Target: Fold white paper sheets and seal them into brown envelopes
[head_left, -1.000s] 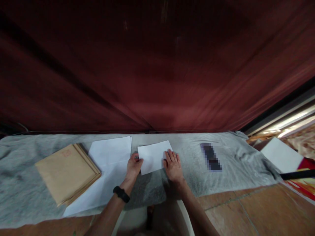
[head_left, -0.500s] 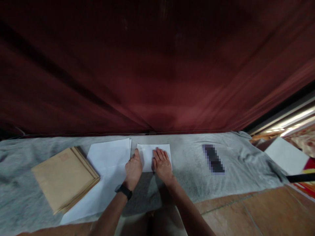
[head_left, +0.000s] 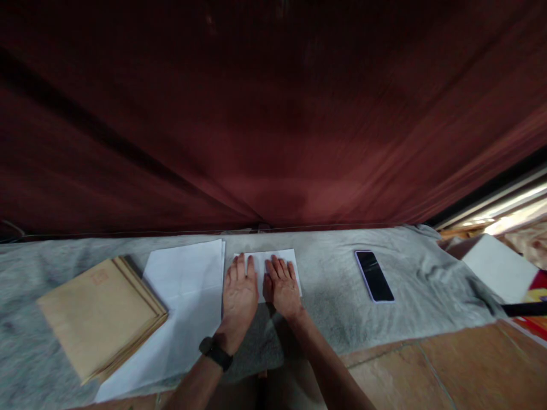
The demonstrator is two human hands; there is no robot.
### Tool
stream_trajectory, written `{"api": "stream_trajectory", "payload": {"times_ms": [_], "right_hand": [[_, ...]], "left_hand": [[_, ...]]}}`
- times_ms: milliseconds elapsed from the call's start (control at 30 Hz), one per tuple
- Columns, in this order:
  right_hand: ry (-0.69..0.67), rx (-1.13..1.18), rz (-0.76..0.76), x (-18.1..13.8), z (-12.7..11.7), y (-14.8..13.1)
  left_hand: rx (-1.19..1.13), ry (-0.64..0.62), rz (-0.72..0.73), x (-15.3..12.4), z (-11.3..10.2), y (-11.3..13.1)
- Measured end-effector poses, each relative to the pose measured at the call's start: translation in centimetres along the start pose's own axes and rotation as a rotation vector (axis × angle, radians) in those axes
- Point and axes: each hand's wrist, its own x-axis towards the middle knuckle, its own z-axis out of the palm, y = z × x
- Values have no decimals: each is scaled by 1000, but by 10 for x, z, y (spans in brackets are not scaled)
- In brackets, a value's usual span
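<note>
A small white folded paper (head_left: pixel 261 263) lies on the grey cloth in front of me, partly covered by both hands. My left hand (head_left: pixel 240 287) rests flat on its left part, fingers stretched out, a dark watch (head_left: pixel 216 353) on the wrist. On the paper's right part my right hand (head_left: pixel 284 285) also lies flat, fingers extended. Just left of my left hand are larger white paper sheets (head_left: pixel 188 279). A stack of brown envelopes (head_left: pixel 102 313) with a faint reddish stamp overlaps those sheets.
A phone (head_left: pixel 375 276) with a dark screen lies on the grey cloth (head_left: pixel 329 319) to the right. Dark red fabric (head_left: pixel 273 142) rises behind the cloth. At far right stands a white box-like object (head_left: pixel 498 267). Brown floor tiles (head_left: pixel 397 370) show in front.
My left hand has gone from a closed grip at the paper's left edge to lying flat on the paper. The right hand stays flat on it. The view has shifted slightly.
</note>
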Motion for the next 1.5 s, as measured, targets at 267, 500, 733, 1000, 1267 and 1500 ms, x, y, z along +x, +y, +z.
{"api": "stream_trajectory", "payload": {"times_ms": [267, 500, 733, 1000, 1267, 1500], "right_hand": [[6, -54, -15, -4, 3, 7], [101, -122, 60, -9, 8, 23], [141, -127, 130, -15, 0, 38], [50, 57, -35, 19, 2, -15], [23, 43, -74, 17, 1, -3], [71, -40, -12, 1, -1, 26]], "left_hand": [[-215, -19, 184, -1, 61, 16], [-136, 2, 143, -12, 58, -1], [-92, 3, 95, -17, 52, 0], [-18, -84, 134, -16, 43, -2], [-38, -98, 168, -26, 42, -1], [-78, -61, 218, -56, 37, -9]]}}
